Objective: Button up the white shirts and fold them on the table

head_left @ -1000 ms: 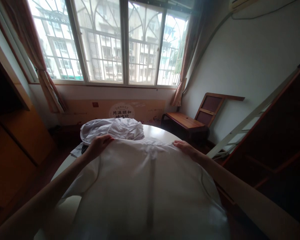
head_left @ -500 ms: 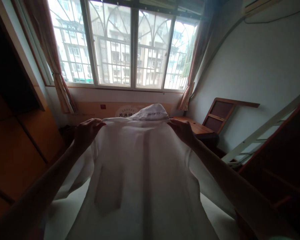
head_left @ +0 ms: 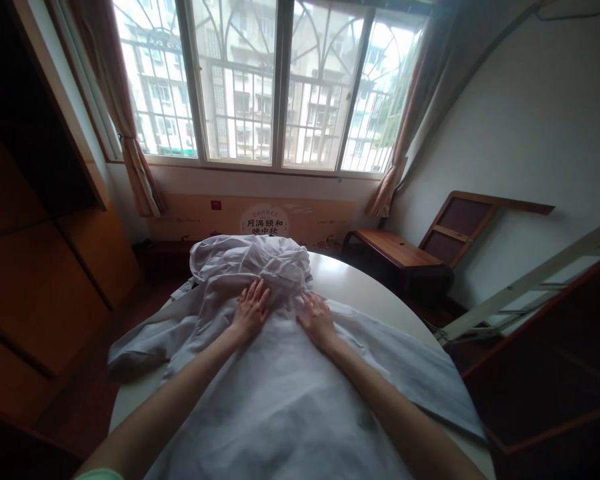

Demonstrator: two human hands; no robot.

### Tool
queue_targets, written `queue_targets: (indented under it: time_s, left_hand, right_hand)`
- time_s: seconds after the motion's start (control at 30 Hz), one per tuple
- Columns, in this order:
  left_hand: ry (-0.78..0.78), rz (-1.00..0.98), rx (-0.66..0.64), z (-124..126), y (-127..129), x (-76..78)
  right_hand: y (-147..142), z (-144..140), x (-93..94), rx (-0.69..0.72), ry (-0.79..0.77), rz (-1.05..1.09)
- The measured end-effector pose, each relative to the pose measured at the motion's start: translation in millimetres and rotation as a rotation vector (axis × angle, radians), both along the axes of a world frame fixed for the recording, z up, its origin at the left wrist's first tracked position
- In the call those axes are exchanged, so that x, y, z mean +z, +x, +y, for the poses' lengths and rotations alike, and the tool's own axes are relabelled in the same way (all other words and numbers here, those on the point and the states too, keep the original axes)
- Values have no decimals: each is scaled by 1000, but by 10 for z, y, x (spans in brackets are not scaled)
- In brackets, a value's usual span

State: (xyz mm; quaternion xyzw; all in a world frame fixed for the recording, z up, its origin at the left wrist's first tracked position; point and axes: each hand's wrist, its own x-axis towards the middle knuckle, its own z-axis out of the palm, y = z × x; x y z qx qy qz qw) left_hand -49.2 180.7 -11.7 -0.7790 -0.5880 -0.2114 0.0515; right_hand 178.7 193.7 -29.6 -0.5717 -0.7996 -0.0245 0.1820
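A white long-sleeved shirt (head_left: 280, 393) lies spread over a round white table (head_left: 350, 272). Its far end is bunched into folds near the table's back edge. One sleeve stretches out to the left and the other runs down to the right, over the table's edge. My left hand (head_left: 251, 310) rests flat on the cloth just below the bunched part, fingers extended. Beside it, a little to the right, my right hand (head_left: 319, 321) also lies on the shirt with its fingers spread. Neither hand grips the cloth.
A low wooden bench (head_left: 395, 250) stands behind the table at the right, with a framed wooden panel (head_left: 455, 227) leaning on the wall. A ladder (head_left: 525, 290) slants at the far right. Wooden cabinets (head_left: 55, 287) line the left. Ahead is a barred window (head_left: 240, 93) between curtains.
The shirt, held up and stretched between both hands before, now lies on the table with its far end bunched. Both hands have let go, come down and closer together.
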Motion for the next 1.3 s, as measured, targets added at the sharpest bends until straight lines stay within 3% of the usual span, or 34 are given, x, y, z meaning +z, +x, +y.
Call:
queue_targets:
  time_s: [0.1, 0.23, 0.43, 0.53, 0.67, 0.87, 0.97, 1.07, 1.2, 1.3]
  left_hand:
    - [-58, 5, 10, -32, -5, -139]
    - [-125, 23, 27, 10, -80, -257]
    - [-67, -24, 19, 20, -119, -326]
    - [-53, -32, -2, 26, -126, -356]
    - [1, -18, 17, 15, -87, -372]
    - [167, 10, -31, -81, 115, -209]
    - [191, 14, -69, -57, 303, -124]
    - [177, 16, -77, 31, 549, -111]
    - [103, 11, -120, 151, 850, -196]
    - [-2, -24, -66, 216, 952, -291]
  right_hand:
    - [152, -83, -160, -17, -107, -14]
    - [640, -52, -174, -77, -172, -38]
    - [1542, -120, -256, -343, -134, 5]
    - [1870, -169, -332, -332, -72, 84]
    - [2040, -185, -370, -279, 14, 151]
    - [2122, -100, -250, -366, 105, -66]
    - [2070, 9, -99, -523, 100, -170]
    - [1755, 152, 100, -603, 82, -161]
    - [1016, 327, 233, -377, 65, 38]
    - [517, 379, 122, -153, -9, 90]
